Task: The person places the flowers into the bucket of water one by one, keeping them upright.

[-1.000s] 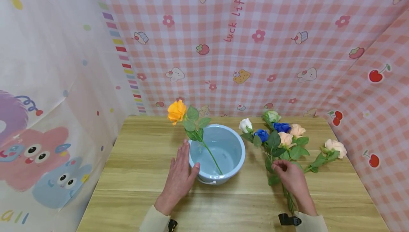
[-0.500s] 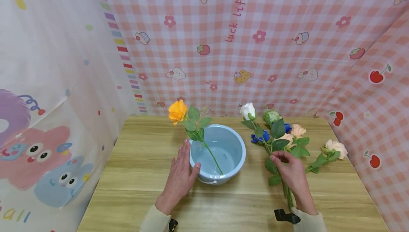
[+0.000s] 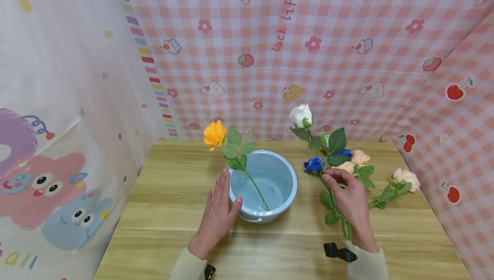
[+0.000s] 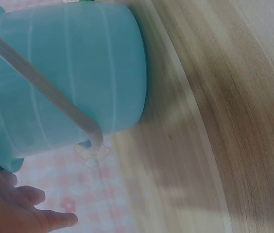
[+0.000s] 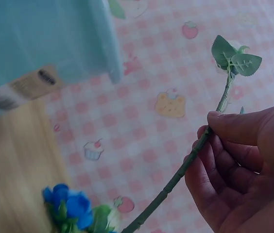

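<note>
My right hand (image 3: 350,196) pinches the green stem of a white rose (image 3: 302,116) between thumb and fingertips. In the right wrist view the stem (image 5: 162,194) runs slantwise through that pinch, with leaves above it. The rose head stands higher than the other flowers. Fingers of my left hand (image 3: 217,213) lie straight along the left side of a light blue bucket (image 3: 294,182), near its rim. An orange rose (image 3: 214,135) leans in the bucket, its bloom out past the left rim and its stem end inside.
Blue roses (image 3: 314,164), peach roses (image 3: 360,157) and a partly hidden green one lie on the wooden table (image 3: 162,211) right of the bucket. A pale rose (image 3: 407,179) lies farther right. A patterned cloth (image 3: 254,35) hangs behind the table.
My right hand has drawn the white rose up from the other flowers, so its head now stands higher. The left hand and bucket have stayed in place.
</note>
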### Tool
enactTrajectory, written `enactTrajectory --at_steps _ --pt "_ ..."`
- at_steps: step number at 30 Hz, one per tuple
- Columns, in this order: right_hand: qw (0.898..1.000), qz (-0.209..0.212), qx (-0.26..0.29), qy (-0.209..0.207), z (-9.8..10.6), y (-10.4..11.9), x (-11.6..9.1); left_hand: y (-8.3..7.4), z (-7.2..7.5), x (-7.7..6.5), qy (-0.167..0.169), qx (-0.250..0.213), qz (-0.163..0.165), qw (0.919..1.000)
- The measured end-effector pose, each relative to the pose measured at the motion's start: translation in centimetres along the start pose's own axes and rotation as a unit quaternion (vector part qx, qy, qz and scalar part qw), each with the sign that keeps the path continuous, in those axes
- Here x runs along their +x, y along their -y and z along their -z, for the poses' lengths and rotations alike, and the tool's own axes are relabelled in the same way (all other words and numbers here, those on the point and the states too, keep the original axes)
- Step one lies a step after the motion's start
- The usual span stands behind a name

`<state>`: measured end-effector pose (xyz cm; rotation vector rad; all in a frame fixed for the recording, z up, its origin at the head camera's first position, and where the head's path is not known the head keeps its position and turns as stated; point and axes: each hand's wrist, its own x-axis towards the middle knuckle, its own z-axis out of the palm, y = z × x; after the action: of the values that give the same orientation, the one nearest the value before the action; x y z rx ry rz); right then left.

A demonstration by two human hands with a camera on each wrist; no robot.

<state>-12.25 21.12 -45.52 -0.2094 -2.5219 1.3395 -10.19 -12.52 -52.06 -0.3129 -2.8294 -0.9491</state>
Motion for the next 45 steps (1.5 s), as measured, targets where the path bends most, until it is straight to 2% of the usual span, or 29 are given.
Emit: enactTrajectory --at_steps 10,17,26,39,45 --pt "0.994 0.030 0.100 -0.037 -0.9 3.4 0.8 0.0 -0.1 0.0 -0.002 -0.001 0.002 1.0000" --pt "0.988 0.052 0.139 -0.046 -1.4 5.7 1.2 0.0 -0.1 0.0 -0.002 -0.005 0.005 1.0000" --pt "0.970 0.099 0.220 -0.036 -2.4 8.0 1.5 -0.1 0.1 0.0 0.000 -0.009 0.005 0.9999" --pt "0.964 0.086 0.250 -0.002 -4.9 9.2 1.2 0.0 0.1 0.0 0.004 -0.006 0.006 1.0000" --pt "0.967 0.065 0.245 0.025 -6.3 8.9 1.0 0.0 0.0 0.0 0.002 -0.003 0.006 1.0000"
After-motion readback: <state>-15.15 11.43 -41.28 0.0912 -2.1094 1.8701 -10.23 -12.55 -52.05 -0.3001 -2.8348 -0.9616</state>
